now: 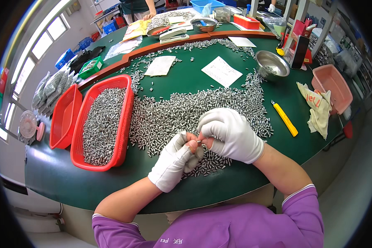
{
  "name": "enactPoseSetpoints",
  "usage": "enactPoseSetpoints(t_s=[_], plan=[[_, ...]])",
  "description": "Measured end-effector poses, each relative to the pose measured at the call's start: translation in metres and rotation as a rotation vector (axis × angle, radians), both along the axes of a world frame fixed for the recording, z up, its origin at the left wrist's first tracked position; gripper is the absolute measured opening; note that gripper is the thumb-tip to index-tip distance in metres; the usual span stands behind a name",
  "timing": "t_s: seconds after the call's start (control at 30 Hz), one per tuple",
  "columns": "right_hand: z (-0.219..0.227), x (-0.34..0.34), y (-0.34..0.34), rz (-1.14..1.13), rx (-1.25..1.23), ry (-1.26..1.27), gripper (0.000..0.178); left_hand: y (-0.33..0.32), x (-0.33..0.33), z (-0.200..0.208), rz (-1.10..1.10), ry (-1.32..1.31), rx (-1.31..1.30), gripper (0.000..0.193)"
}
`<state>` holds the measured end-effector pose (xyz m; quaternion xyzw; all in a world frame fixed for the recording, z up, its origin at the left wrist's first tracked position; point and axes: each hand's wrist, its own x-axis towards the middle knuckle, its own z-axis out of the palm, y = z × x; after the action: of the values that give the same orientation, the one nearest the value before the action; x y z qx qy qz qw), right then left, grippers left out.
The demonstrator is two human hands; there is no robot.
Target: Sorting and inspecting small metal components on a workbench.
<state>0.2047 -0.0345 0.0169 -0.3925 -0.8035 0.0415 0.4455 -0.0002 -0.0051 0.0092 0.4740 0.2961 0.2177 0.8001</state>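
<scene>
My left hand [175, 159] and my right hand [229, 134] wear white gloves that leave some fingertips bare. Their fingertips meet over the near part of a wide spread of small silver spindle-shaped metal pieces [173, 115]. Pinched between the fingers of both hands is one small metal piece [199, 142], mostly covered by them. Left of the spread stands a red plastic basket [129, 107] filled with the same kind of pieces.
Another red basket [66, 111] leans beside the full one. On the right are a yellow utility knife [286, 120], a metal bowl [273, 64], a cloth [317, 109] and a pink basket [337, 89]. Paper slips [222, 71] lie beyond the pieces. Another person's hand [149, 15] rests across the table.
</scene>
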Motion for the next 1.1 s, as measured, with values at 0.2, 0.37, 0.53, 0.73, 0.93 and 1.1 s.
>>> enactPoseSetpoints(t_s=[0.2,0.37,0.53,0.73,0.93,1.1], plan=[[0.0005,-0.0009,-0.0014,-0.021,-0.010,0.008,0.018,0.0002,-0.0003,-0.0007,-0.012,-0.011,0.003,0.023],[-0.0025,-0.0002,-0.0019,-0.044,-0.084,0.035,0.016,0.0007,-0.0003,-0.0023,-0.007,-0.038,-0.036,0.020],[-0.0038,-0.0009,-0.0018,-0.036,-0.148,0.081,0.013,0.0013,0.0008,-0.0014,0.035,-0.028,-0.014,0.017],[-0.0030,-0.0019,-0.0035,-0.048,-0.149,0.053,0.014,0.0011,0.0011,0.0005,0.069,0.017,0.019,0.015],[-0.0023,-0.0027,-0.0045,-0.066,-0.122,0.020,0.014,-0.0008,0.0006,0.0029,0.102,0.061,0.089,0.015],[-0.0042,-0.0028,-0.0042,-0.058,-0.129,0.023,0.015,-0.0017,0.0011,0.0023,0.116,0.066,0.094,0.016]])
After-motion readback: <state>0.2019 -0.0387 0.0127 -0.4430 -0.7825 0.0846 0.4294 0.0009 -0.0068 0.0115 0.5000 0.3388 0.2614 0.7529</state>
